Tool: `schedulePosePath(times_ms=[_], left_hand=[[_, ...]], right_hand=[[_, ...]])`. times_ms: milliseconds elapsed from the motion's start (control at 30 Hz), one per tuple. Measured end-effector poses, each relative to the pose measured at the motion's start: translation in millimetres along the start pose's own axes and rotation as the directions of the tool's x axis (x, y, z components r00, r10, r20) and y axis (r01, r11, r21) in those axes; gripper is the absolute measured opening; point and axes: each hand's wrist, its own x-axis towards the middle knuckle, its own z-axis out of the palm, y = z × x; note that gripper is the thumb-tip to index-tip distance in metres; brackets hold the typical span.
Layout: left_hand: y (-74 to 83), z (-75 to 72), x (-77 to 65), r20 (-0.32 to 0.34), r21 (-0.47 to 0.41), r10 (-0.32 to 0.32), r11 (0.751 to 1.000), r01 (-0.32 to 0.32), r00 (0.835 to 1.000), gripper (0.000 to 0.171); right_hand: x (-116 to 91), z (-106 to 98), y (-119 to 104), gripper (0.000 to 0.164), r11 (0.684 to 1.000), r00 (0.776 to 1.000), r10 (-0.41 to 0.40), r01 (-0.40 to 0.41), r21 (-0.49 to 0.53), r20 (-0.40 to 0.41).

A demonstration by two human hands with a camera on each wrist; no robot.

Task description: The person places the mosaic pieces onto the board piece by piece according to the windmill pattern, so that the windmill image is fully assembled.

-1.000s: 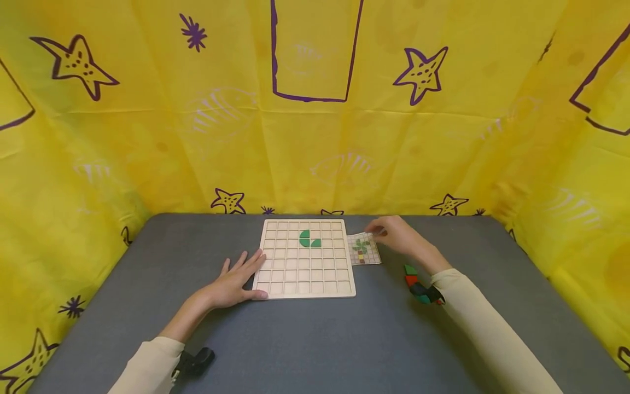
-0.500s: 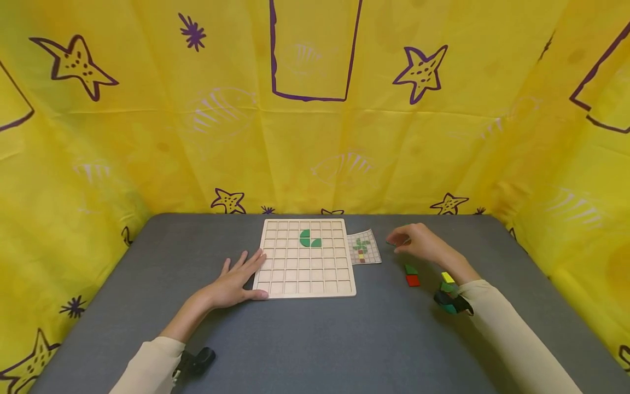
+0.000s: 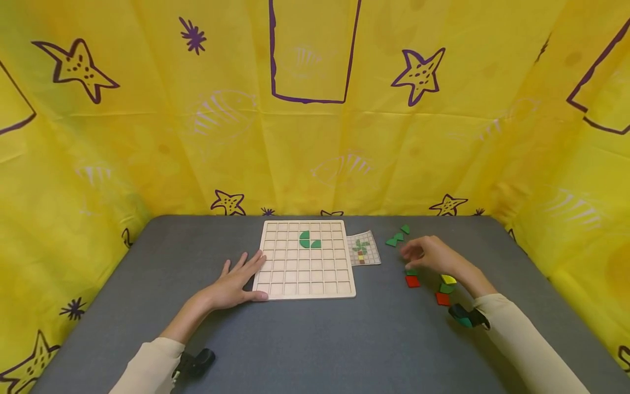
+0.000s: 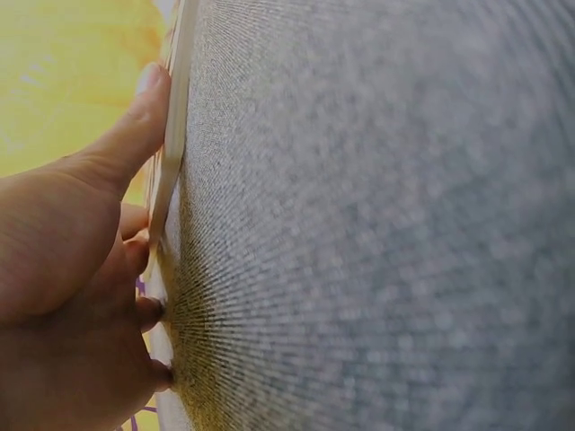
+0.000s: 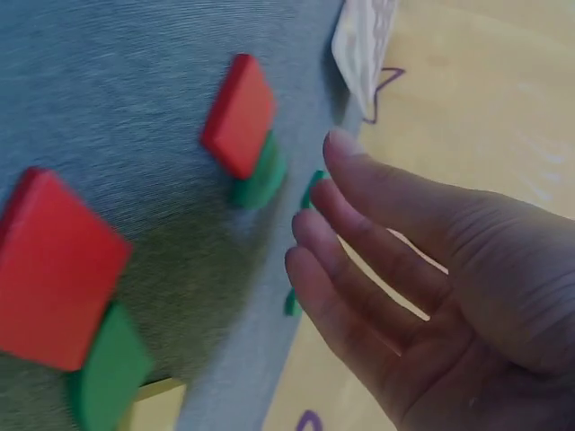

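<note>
The right hand (image 3: 433, 256) sits farther right and nearer than before, empty fingers loosely curved by a rounded green piece (image 5: 260, 177); farther left, the left hand (image 3: 231, 287) touches a square pale wooden grid board (image 3: 304, 274) at its left edge, fingers outstretched.

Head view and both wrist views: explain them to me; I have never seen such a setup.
There is no machine here: a person works with two bare hands. The head view looks forward and down from a camera worn on the head; each wrist view comes from a camera on that wrist, so its picture looks tipped sideways.

On the gray table lie a wooden grid board with three green pieces set in it, a small printed card beside its right edge, and loose green pieces, red pieces and one yellow piece.

The left hand rests on the board's left edge. The right hand hovers near the loose pieces, its fingers slightly bent, holding nothing.
</note>
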Motion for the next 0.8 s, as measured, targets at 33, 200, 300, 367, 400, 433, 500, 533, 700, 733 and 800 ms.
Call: schedulePosePath(times_ms=[33,200,300,367,400,433,500,533,700,733,800], left_hand=[[0.1,-0.3,0.0,0.0,0.0,0.0,1.0,0.0,1.0,0.096],[0.6,-0.9,0.3,0.0,-0.002,-0.002,1.0,0.002,1.0,0.096],[0.4,-0.6,0.5,0.0,0.003,-0.002,1.0,0.002,1.0,0.096],[0.4,-0.5,0.4,0.001,0.006,-0.002,1.0,0.002,1.0,0.096],[0.5,-0.4,0.3,0.001,0.006,-0.001,1.0,0.001,1.0,0.096],[0.7,-0.4,0.2,0.002,0.006,0.0,1.0,0.0,1.0,0.096],[1.1,-0.3,-0.1,0.001,0.004,0.002,1.0,-0.002,1.0,0.096],[1.3,-0.4,-0.2,0.0,0.003,0.002,1.0,-0.002,1.0,0.096],[1.3,-0.8,-0.9,-0.003,0.001,-0.001,1.0,0.001,1.0,0.095],[1.4,-0.9,-1.0,-0.003,0.0,-0.001,1.0,0.001,1.0,0.095],[1.4,-0.8,-1.2,-0.004,-0.001,-0.001,1.0,0.001,1.0,0.095]], right_hand=[[-2,1,1,0.029,1.0,1.0,0.004,-0.004,0.006,0.0],[-8,6,6,0.029,0.999,1.0,0.017,-0.017,0.035,0.001],[-10,9,9,0.029,0.999,1.0,0.012,-0.012,0.045,0.001],[-12,11,10,0.029,0.999,1.0,0.005,-0.005,0.052,-0.004],[-12,12,11,0.028,0.999,1.0,0.003,-0.002,0.052,-0.008],[-12,12,11,0.028,0.999,1.0,0.0,0.001,0.052,-0.012],[-13,14,12,0.028,0.999,1.0,-0.005,0.006,0.053,-0.019],[-13,14,13,0.028,0.999,1.0,-0.007,0.008,0.053,-0.022],[-12,15,14,0.028,0.999,0.999,-0.022,0.023,0.039,-0.027],[-12,15,14,0.028,0.999,0.999,-0.024,0.025,0.036,-0.028],[-12,15,13,0.029,0.999,0.999,-0.026,0.027,0.031,-0.033]])
